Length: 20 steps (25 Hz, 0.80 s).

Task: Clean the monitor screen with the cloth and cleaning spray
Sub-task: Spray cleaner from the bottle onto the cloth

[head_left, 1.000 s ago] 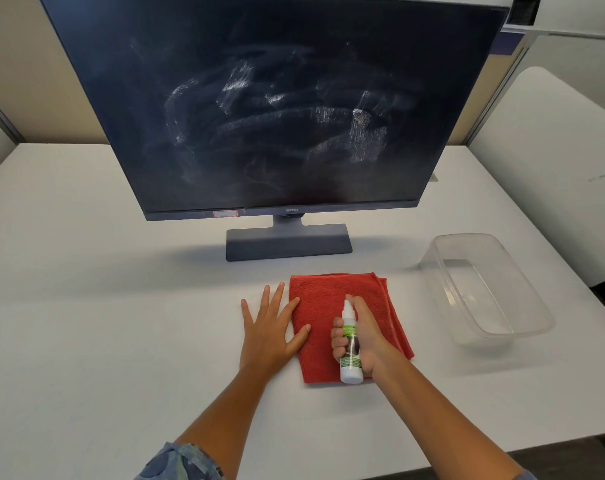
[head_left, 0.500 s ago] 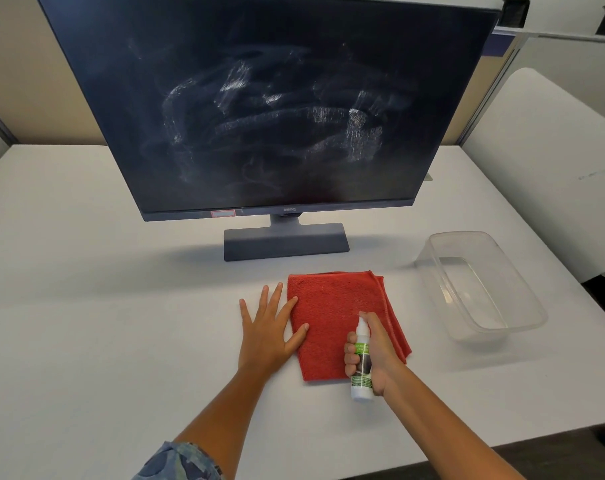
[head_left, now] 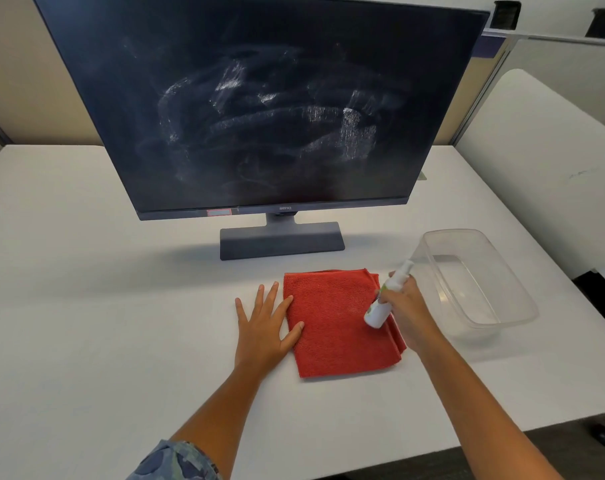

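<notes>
A dark monitor (head_left: pixel 266 109) stands on its grey base at the back of the white table, its screen smeared with whitish streaks. A folded red cloth (head_left: pixel 335 323) lies flat in front of the base. My left hand (head_left: pixel 263 327) rests palm down with fingers spread, its thumb and forefinger on the cloth's left edge. My right hand (head_left: pixel 406 310) grips a small white spray bottle (head_left: pixel 386 297) with a green label, tilted with the nozzle up and to the right, over the cloth's right edge.
A clear plastic tub (head_left: pixel 523 299) sits on the table (head_left: pixel 86 306) just right of my right hand. A second white table (head_left: pixel 543 140) adjoins on the right. Partition walls stand behind the monitor. The table's front edge runs near my right forearm.
My right hand has carried the spray bottle from the cloth's near right part up and to the right, tilting it toward the tub. My left hand has stayed put.
</notes>
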Each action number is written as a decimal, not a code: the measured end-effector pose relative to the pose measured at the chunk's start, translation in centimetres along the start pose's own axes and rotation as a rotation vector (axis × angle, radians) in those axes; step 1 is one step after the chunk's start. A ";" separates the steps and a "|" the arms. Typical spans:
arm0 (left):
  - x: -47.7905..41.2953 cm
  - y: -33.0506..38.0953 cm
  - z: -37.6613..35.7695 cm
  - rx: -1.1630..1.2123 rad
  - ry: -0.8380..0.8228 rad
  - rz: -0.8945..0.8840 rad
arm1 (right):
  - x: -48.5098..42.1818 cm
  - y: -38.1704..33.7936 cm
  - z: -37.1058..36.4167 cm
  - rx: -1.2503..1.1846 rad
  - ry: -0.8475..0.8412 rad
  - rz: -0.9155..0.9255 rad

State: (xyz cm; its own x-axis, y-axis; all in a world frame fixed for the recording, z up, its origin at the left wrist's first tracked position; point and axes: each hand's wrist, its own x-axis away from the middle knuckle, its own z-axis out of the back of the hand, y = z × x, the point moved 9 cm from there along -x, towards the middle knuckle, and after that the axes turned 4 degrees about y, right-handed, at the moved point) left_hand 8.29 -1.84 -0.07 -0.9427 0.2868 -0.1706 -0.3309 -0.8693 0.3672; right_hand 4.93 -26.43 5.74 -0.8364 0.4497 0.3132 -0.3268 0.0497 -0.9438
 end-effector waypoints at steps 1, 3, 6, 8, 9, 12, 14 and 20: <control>0.0 0.0 0.0 -0.003 -0.001 0.001 | -0.5 -0.7 0.9 0.086 0.070 0.060; 0.0 0.0 0.0 -0.002 -0.005 0.006 | -1.3 -1.9 2.8 0.248 0.248 0.186; 0.0 -0.2 0.0 -0.003 -0.013 0.012 | -2.0 -1.9 4.3 0.391 0.386 0.267; 0.0 -0.2 -0.1 -0.009 -0.020 0.013 | -2.3 -1.3 4.7 0.440 0.410 0.294; 0.0 -0.3 -0.2 -0.009 -0.021 0.012 | -2.3 -1.0 4.7 0.461 0.410 0.305; 0.0 -0.2 -0.2 -0.010 -0.019 0.006 | -2.1 -0.7 4.9 0.470 0.419 0.334; 0.0 -0.3 -0.3 -0.011 -0.023 0.008 | -2.0 -0.6 5.1 0.447 0.423 0.337; -0.1 -0.2 -0.2 0.008 -0.023 0.017 | -2.0 0.3 5.2 0.422 0.401 0.328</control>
State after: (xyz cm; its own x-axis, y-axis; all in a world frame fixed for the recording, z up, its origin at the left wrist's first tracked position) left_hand 8.46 -1.77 -0.32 -0.9488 0.2813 -0.1435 -0.3153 -0.8707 0.3774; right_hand 4.25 -31.92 5.42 -0.7198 0.6830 -0.1240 -0.2956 -0.4632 -0.8355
